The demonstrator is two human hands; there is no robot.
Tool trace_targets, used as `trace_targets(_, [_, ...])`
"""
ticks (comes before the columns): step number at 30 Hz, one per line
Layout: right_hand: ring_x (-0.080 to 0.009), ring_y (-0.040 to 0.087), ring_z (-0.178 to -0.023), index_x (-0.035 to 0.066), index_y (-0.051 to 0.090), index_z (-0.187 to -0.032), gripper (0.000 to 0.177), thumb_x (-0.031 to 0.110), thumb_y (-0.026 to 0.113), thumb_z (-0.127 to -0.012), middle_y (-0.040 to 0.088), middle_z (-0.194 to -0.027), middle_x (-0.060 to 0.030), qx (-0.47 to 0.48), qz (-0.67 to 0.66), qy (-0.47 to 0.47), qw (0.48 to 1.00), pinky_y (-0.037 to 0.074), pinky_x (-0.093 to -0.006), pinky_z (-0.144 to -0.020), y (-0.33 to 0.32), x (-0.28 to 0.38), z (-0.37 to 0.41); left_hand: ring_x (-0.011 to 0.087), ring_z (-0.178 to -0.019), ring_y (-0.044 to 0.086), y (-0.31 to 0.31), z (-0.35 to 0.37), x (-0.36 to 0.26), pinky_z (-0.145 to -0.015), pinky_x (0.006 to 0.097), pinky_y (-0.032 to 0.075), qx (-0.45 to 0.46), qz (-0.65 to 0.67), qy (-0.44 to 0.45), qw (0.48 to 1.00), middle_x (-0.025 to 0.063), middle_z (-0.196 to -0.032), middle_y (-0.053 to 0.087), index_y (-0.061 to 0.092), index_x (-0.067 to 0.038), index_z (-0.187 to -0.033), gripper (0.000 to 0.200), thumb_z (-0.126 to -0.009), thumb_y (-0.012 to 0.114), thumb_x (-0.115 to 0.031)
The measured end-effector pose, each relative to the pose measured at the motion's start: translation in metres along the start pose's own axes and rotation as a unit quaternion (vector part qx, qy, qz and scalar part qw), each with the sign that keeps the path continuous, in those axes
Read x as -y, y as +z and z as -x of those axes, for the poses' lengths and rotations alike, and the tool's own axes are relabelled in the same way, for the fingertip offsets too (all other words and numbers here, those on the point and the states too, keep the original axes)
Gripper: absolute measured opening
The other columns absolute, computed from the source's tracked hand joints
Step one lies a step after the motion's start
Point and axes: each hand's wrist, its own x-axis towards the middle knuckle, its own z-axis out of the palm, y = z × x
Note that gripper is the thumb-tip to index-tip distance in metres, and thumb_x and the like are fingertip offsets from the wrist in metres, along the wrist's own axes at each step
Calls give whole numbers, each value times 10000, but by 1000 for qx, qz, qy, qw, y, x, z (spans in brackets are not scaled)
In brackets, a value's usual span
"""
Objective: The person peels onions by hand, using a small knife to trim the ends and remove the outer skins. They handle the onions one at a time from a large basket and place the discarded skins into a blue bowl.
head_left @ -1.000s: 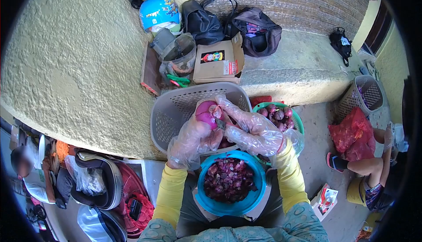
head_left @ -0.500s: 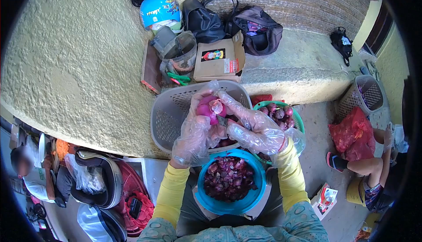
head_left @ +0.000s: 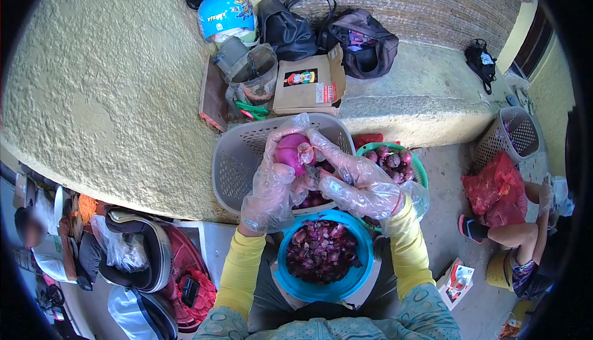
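Note:
Over the grey perforated basket [head_left: 233, 182], both my hands wear clear plastic gloves and meet at one peeled, bright purple-red onion [head_left: 290, 151]. My left hand [head_left: 275, 182] wraps round it from the left and below. Fingertips of my right hand [head_left: 358, 176] touch its right side, where pale dry skin shows at the end. A small dark blade [head_left: 314, 171] shows by my right thumb; its handle is hidden. More purple onions lie in the basket. Below my hands, a blue basin [head_left: 364, 281] holds a heap of onion skins [head_left: 321, 250].
A green basket [head_left: 422, 170] of unpeeled onions stands right of the grey one. Behind are a cardboard box [head_left: 296, 102], bags and helmets on a ledge. A red mesh sack [head_left: 497, 185] lies at right near a seated person's leg [head_left: 519, 238]. Another person is at far left.
The onion has turned slightly in my left hand and shows more of its purple side. Both hands stay in nearly the same place.

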Motion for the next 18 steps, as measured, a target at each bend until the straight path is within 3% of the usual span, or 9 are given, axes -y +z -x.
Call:
trace_targets(2, [0, 411, -571, 101, 262, -1662, 654, 162, 542, -1075, 591, -785, 65, -32, 81, -161, 983, 372, -179, -552, 1, -18, -7, 182, -1245, 579, 3, 0, -1, -993, 315, 537, -5, 2, -9, 1000, 59, -1424, 534, 432, -114, -1521, 721, -911, 682, -406])
trace_targets(3, [0, 411, -571, 101, 262, -1662, 654, 162, 542, -1075, 591, -785, 65, -32, 81, -161, 983, 372, -179, -552, 1, -14, -5, 176, -1247, 578, 4, -1, -1, -993, 310, 535, -10, 4, -17, 1000, 58, -1432, 531, 429, -116, -1526, 710, -920, 678, -388])
trace_targets(5, [-144, 513, -1329, 18, 307, -1620, 657, 142, 613, -1052, 534, -1540, -157, -22, 49, -112, 992, 427, -318, -1104, 0, -2, 0, 172, -1249, 576, 1, -1, 1, -993, 306, 534, 0, 5, -5, 1000, 59, -1437, 529, 426, -115, -1529, 713, -928, 682, -401])
trace_targets(7, [-143, 507, -1335, 17, 308, -1619, 657, 144, 614, -1052, 527, -1546, -157, -21, 60, -115, 991, 421, -318, -1110, -1, -3, 0, 168, -1252, 573, 1, -1, 1, -993, 302, 532, 11, 5, 7, 1000, 59, -1441, 527, 422, -115, -1533, 716, -937, 685, -413])
trace_targets(10, [-138, 504, -1333, 15, 307, -1619, 661, 145, 618, -1051, 525, -1548, -156, -20, 60, -94, 994, 419, -319, -1113, 0, 2, 1, 171, -1263, 565, 4, 0, 0, -999, 307, 530, -15, -7, -16, 1000, 57, -1444, 526, 416, -113, -1535, 801, -926, 705, -544])
trace_targets(12, [-134, 506, -1326, 14, 305, -1619, 663, 146, 620, -1050, 529, -1543, -155, -19, 48, -73, 996, 423, -320, -1110, 1, 3, 0, 162, -1220, 582, 1, 0, 2, -969, 311, 543, 20, 9, 16, 1000, 53, -1451, 525, 410, -109, -1536, 868, -906, 709, -625])
trace_targets(14, [-1, 473, -613, 101, 271, -1659, 652, 165, 542, -1069, 710, -1000, 27, -22, 55, -100, 993, 426, -173, -610, 2, -1, -1, 153, -1171, 591, 0, 0, 1, -908, 288, 557, 17, 5, 10, 1000, 62, -1402, 532, 423, -112, -1509, 853, -898, 712, -632])
trace_targets(16, [0, 478, -632, 90, 254, -1661, 663, 149, 539, -1066, 709, -1032, 26, -15, 64, -111, 992, 428, -170, -627, 1, -3, -2, 144, -1122, 601, 2, 0, 1, -848, 264, 571, 14, 2, 1, 1000, 70, -1354, 539, 435, -115, -1481, 837, -891, 715, -639])
trace_targets(18, [2, 483, -651, 80, 237, -1664, 673, 133, 535, -1064, 707, -1064, 24, -8, 75, -121, 990, 430, -166, -644, 1, -12, -5, 133, -1089, 609, 7, 0, 5, -809, 249, 564, 3, 79, 0, 997, 67, -1349, 548, 433, -112, -1484, 833, -903, 698, -647])
